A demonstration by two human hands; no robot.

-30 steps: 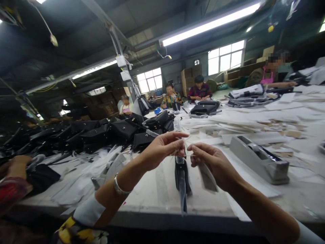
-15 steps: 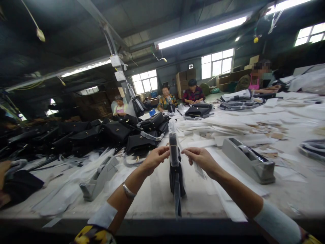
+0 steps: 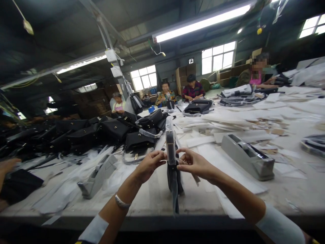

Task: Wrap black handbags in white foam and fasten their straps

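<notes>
A black handbag (image 3: 179,184) stands edge-on in front of me, its strap hanging down the near side. Clear wrapping covers the upright piece (image 3: 171,144) at its top. From the left, my left hand (image 3: 151,165) has thumb and fingertips pinched together at the wrapped piece; what lies between them is too small to make out. On the other side, my right hand (image 3: 195,163) pinches a thin pale string beside the bag. A small flat tag (image 3: 196,179) hangs below those fingers, partly hidden by the hand.
Grey tape dispensers stand left (image 3: 98,176) and right (image 3: 247,157) on the white table (image 3: 203,206). Black bags (image 3: 114,130) pile up at left; white paper sheets (image 3: 236,118) spread at right. Several people sit beyond, and a co-worker's hand (image 3: 8,167) shows at far left.
My right hand has moved in closer against the bag, fingers more curled. My left fingertips have pinched together. The bag appears slightly further left as the view shifts.
</notes>
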